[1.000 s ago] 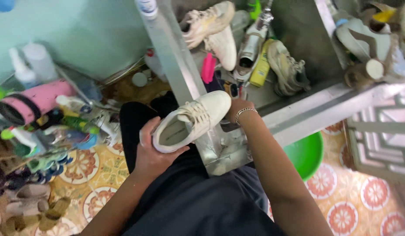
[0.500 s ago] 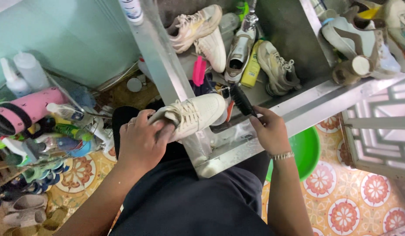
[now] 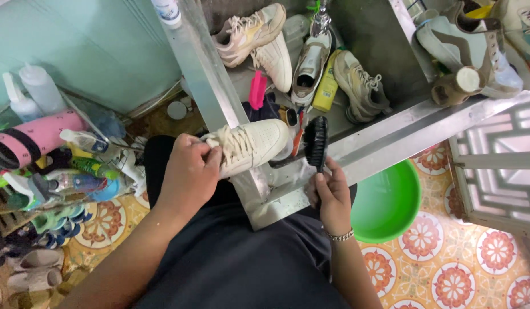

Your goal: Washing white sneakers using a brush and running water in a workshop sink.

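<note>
Setting: patterned tile floor [image 3: 448,252] with a metal sink counter [image 3: 391,129] crossing the view from near left to far right, teal wall far left.
Left hand [image 3: 188,171]: grip clenched around the heel and collar of a white sneaker [image 3: 250,146], toe pointing right over the counter edge, probably so its side faces the brush.
Right hand [image 3: 333,194]: grip closed on the handle of a black brush [image 3: 316,140], bristle head raised just beside the sneaker's toe, not clearly touching.
Sink: 4 or so worn sneakers [image 3: 356,86], a pink brush [image 3: 257,90] and a yellow bottle [image 3: 326,88] lie far inside, within reach.
Left side: spray bottles [image 3: 25,97] and a pink roll [image 3: 42,134] crowd a low rack.
Right: green basin [image 3: 391,200] sits on the floor beside the knee, below the counter.
</note>
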